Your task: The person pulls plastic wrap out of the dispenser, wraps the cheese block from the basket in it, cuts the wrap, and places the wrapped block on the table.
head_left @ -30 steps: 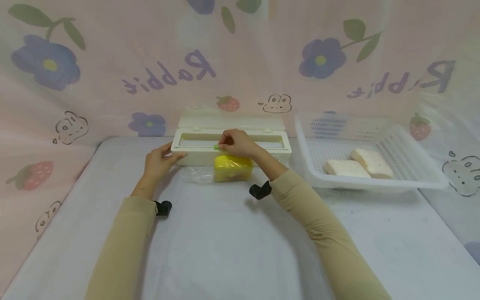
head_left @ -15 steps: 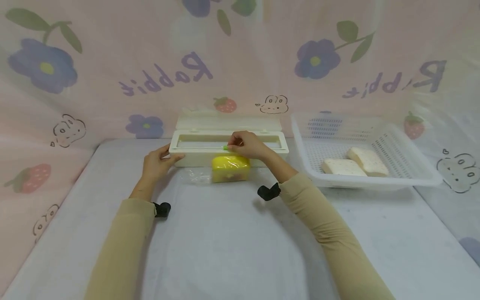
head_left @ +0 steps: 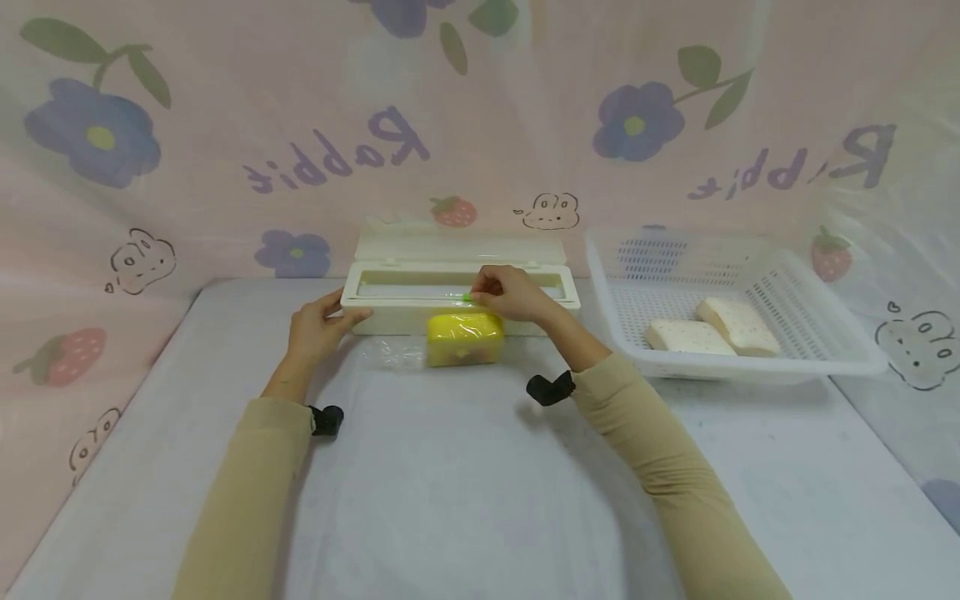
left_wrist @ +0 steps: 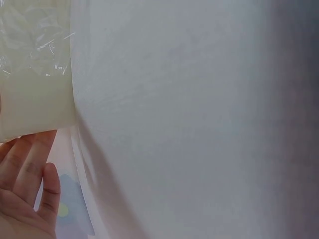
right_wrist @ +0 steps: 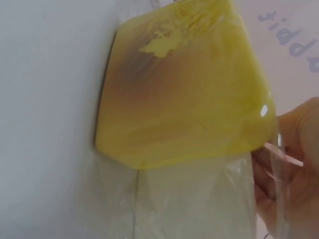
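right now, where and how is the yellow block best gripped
Probably by its left and right ends, one hand on each, coming from the person's side: the block is wider than tall, with flattish ends, and the box stands close behind it. Clear film spreads from its left, so that end may be less clean to grip.

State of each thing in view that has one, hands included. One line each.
White rectangular box: open, lid raised at the back.
Small green tab: near the middle of the box's front edge.
Clear shiny film: rumpled.
Yellow loaf-shaped block: film-covered, fully wrapped or not unclear.
White perforated plastic basket: open-topped, holding two pale speckled slices.
Left hand: holding the box's left end.
Right hand: pinching the tab.
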`<state>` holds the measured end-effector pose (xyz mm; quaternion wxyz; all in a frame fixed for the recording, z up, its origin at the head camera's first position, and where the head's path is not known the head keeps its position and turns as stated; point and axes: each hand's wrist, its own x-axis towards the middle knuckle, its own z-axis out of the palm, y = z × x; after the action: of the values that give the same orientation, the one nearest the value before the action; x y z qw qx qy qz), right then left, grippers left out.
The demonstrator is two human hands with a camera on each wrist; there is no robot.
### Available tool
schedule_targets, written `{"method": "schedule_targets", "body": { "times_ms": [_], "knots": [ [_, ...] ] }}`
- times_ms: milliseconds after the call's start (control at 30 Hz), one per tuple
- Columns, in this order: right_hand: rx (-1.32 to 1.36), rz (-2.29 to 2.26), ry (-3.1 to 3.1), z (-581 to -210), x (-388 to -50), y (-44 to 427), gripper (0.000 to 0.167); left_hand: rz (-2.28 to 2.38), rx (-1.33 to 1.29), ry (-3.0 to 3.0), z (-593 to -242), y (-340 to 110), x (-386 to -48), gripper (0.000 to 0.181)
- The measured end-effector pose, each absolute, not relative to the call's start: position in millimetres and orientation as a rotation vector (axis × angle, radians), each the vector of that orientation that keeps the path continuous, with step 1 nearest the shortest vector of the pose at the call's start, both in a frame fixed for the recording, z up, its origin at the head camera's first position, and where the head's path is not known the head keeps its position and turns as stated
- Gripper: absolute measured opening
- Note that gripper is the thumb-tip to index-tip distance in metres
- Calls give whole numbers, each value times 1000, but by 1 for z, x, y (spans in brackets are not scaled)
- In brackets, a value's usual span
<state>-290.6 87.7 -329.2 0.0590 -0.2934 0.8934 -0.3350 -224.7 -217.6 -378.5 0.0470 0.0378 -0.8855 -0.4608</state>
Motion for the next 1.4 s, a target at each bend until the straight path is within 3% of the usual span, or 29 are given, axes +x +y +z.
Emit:
{"method": "schedule_targets", "body": {
  "times_ms": [600, 1133, 1400],
  "knots": [
    [-892, -1080, 2722, -334, -283, 107, 8, -1409, 88, -2709, -380, -214, -226, 75],
    [-540, -1064, 2844, -336, -274, 131, 13, -1387, 86, -2735, -378, -227, -224, 75],
    [-578, -864, 2902, -320, -268, 142, 12, -1376, 53, -2713, -380, -220, -225, 75]
  ]
}}
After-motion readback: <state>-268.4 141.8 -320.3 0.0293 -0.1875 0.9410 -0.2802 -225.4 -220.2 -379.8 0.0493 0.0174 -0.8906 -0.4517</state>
